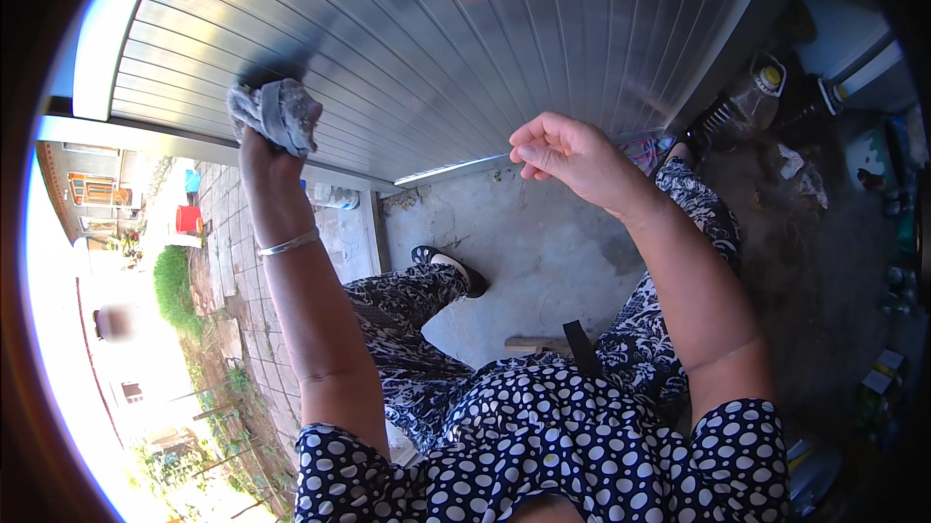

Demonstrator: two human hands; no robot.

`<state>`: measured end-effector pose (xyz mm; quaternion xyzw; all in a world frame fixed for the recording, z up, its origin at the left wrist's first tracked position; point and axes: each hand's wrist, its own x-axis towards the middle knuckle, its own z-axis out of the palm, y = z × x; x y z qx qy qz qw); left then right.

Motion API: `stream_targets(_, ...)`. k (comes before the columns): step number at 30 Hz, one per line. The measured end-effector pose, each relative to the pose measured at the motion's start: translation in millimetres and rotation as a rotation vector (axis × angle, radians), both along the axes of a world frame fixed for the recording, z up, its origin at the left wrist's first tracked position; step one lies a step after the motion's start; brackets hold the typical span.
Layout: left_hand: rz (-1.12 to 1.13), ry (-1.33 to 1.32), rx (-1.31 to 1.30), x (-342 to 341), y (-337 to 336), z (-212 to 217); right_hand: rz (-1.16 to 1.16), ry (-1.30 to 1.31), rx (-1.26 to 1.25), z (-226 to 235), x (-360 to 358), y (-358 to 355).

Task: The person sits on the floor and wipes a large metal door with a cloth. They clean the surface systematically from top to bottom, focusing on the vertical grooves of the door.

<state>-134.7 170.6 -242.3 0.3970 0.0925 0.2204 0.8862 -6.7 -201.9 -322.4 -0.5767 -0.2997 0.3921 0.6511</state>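
My left hand [283,160] is raised at the left, its fingers closed around a crumpled grey cloth [279,116]. The cloth is pressed against a ribbed, shiny metal panel [456,48], and it hides most of those fingers. A bracelet circles the left wrist. In mid-air in front of the panel's lower edge, my right hand [562,155] is empty, its fingers loosely bent and the thumb a little apart from them.
Beneath me is a concrete floor [524,242], with a small piece of wood [535,344] on it. Large plastic bottles [756,101] and litter crowd the right side. Outside at the left are a paved yard [238,261], a red bucket [188,220] and plants.
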Motion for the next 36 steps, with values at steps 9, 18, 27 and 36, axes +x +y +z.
stream_targets(9, 0.446, 0.261, 0.102, 32, -24, -34, -0.004, -0.029, -0.021, 6, 1, -1)
stream_targets(18, 0.473, 0.433, -0.226, 27, -27, -189, 0.003, -0.101, 0.057, 11, -9, -3)
stream_targets(27, 0.445, 0.538, -0.560, 32, -24, -305, -0.011, -0.176, 0.003, 24, -6, -8)
stream_targets(36, 0.484, 0.583, -0.869, 46, -17, -395, 0.037, -0.205, -0.039, 31, 2, -7)
